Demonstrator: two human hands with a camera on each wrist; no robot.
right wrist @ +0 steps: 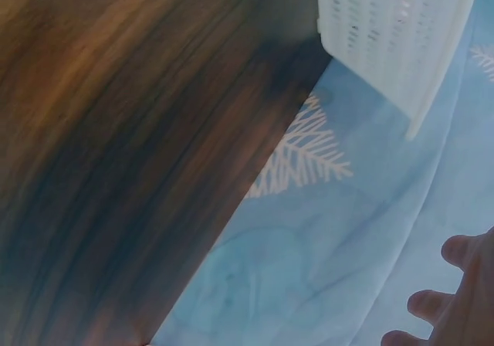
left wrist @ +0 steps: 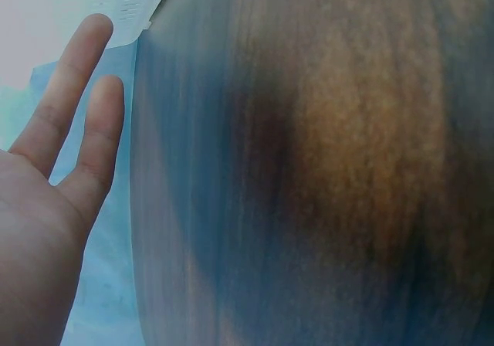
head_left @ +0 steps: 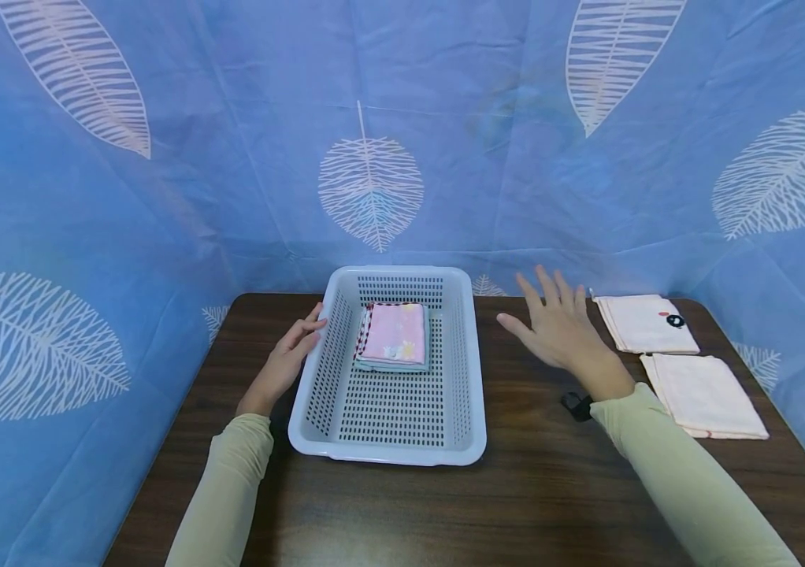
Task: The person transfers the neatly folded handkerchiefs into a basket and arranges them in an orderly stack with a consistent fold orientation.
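Observation:
A pale blue plastic basket (head_left: 390,455) with slotted walls stands on the table. Folded inside lies a pink cloth (head_left: 395,335) with a red checked edge, on top of a light teal cloth (head_left: 390,366). My left hand (head_left: 287,362) is at the basket's left rim, fingertips touching or very near it. In the left wrist view its fingers (left wrist: 100,130) are spread, with nothing between them. My right hand (head_left: 562,331) hovers to the right of the basket, fingers spread and holding nothing. Only some fingertips (right wrist: 428,307) of it show in the right wrist view.
On the right side of the dark wooden table (head_left: 459,512) lie two folded white cloths: one with a black mark (head_left: 647,324) at the back, another (head_left: 707,398) nearer. A blue curtain (head_left: 445,197) with white leaf prints hangs behind and around the table.

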